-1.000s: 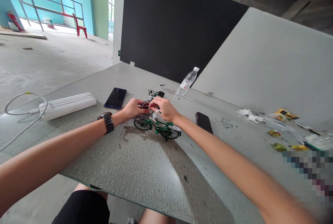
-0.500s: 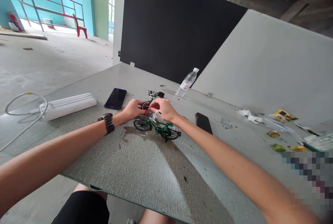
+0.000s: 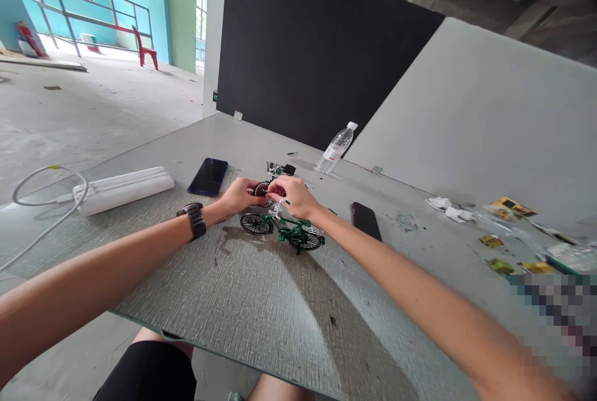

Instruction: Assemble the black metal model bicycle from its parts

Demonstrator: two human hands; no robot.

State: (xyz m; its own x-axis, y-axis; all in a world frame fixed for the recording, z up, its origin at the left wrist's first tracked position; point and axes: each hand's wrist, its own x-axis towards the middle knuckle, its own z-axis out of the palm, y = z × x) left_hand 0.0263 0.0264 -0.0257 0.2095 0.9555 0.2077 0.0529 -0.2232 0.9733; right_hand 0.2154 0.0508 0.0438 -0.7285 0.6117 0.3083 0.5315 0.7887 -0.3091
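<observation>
A green toy bicycle [image 3: 282,230] stands on the grey table [image 3: 261,308], nearest to me. Just behind it is a second, dark toy bicycle [image 3: 261,189], with its spoked wheel between my hands. My left hand [image 3: 240,194] pinches that wheel's left side with thumb and fingers. The fingers of my right hand [image 3: 293,194] are closed at the wheel's right side and cover much of this bicycle. Further back are the handlebar and black basket of another small model [image 3: 280,169], its lower part hidden behind my hands.
A dark phone [image 3: 208,176] and a white power strip [image 3: 125,189] with a cable lie at the left. A black phone [image 3: 366,221] lies right of my right hand. Behind stands a water bottle [image 3: 334,149]. Wrappers [image 3: 501,265] and tissues [image 3: 450,209] are at the right.
</observation>
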